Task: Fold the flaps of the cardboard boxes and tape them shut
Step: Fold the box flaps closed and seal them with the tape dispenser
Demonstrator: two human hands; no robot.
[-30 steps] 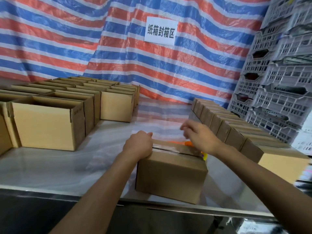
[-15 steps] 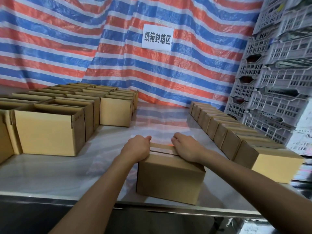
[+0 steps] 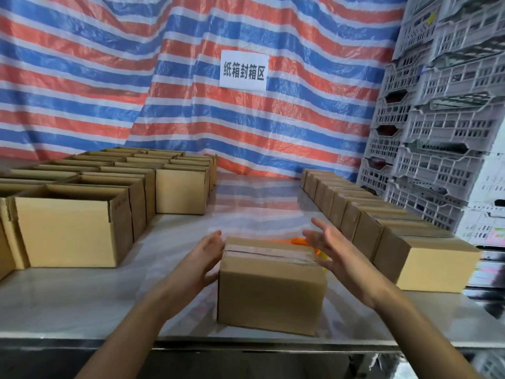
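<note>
Fingers [image 3: 213,242] of left hand [image 3: 203,258] and right hand [image 3: 332,246]: straight, spread, holding nothing, flanking the ends of the cardboard box [image 3: 270,288], front centre of tabletop [image 3: 82,302]. Seam tape [image 3: 269,253] applied. Handling, judged: light, stiff-walled; lift by both end faces, palms pressing inward.

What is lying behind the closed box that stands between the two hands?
Behind the taped box only an orange piece and a bit of yellow show. The box and the right hand cover the rest, so I cannot tell what it is.
</note>
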